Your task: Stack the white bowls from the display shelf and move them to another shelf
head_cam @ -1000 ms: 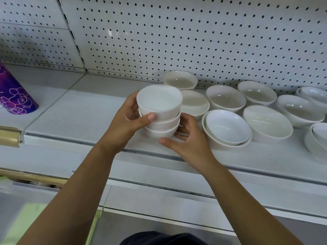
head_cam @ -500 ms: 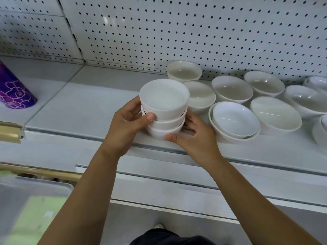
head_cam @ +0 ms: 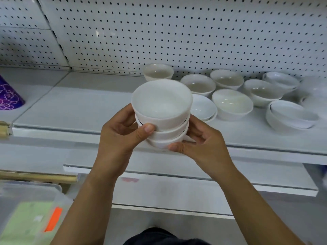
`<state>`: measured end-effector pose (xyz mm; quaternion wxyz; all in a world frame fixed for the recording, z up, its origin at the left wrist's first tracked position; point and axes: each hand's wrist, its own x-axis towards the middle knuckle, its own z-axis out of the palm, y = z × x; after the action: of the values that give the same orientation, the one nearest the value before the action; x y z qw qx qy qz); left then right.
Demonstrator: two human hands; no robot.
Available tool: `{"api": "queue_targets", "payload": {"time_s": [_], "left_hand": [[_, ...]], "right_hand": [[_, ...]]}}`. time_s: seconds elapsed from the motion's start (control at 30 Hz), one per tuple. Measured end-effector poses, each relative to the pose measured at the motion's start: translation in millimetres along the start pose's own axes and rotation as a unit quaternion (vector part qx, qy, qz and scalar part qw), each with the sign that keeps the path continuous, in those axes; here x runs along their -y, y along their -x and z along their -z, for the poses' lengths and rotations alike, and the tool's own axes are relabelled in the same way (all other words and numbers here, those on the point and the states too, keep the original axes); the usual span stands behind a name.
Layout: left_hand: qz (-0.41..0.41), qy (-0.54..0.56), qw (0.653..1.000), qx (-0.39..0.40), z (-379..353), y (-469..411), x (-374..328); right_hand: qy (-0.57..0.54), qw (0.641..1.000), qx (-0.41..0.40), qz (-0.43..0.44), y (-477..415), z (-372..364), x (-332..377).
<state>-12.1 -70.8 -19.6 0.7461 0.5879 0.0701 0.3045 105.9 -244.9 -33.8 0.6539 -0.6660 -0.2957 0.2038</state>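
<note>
White bowl stack (head_cam: pixel 161 106) gripped between my left hand (head_cam: pixel 120 137) and right hand (head_cam: pixel 203 144); loose bowls (head_cam: pixel 231 103) crowd the shelf (head_cam: pixel 79 106) behind.

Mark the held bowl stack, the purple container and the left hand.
bowl stack (head_cam: pixel 161 103), head view, inside of the top bowl.
purple container (head_cam: pixel 8 96), head view, its flowered side.
left hand (head_cam: pixel 120 138), head view, back of the hand.

white pegboard wall (head_cam: pixel 177 32) behind a pale display shelf (head_cam: pixel 74 106).
</note>
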Motion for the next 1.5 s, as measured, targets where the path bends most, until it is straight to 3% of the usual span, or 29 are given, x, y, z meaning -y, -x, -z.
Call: {"api": "queue_targets", "payload": {"time_s": [0.33,0.63,0.97,1.2,1.5], "left_hand": [[0.030,0.023,0.994,0.101,-158.6,78.3,26.2],[0.097,0.045,0.967,0.230,-325.9,160.8,64.4],[0.149,0.064,0.888,0.430,-492.7,245.1,93.0],[0.174,0.098,0.845,0.496,-602.4,263.7,119.0],[0.174,0.143,0.796,0.562,-773.7,218.9,171.5]], "right_hand": [[0.012,0.992,-0.124,-0.012,152.5,132.9,18.5],[0.027,0.958,-0.284,-0.003,318.4,253.2,25.0],[0.037,0.889,-0.456,-0.024,477.9,348.5,30.2],[0.044,0.847,-0.530,-0.016,525.1,421.3,30.6],[0.054,0.802,-0.595,-0.010,513.1,570.8,34.2]]}}
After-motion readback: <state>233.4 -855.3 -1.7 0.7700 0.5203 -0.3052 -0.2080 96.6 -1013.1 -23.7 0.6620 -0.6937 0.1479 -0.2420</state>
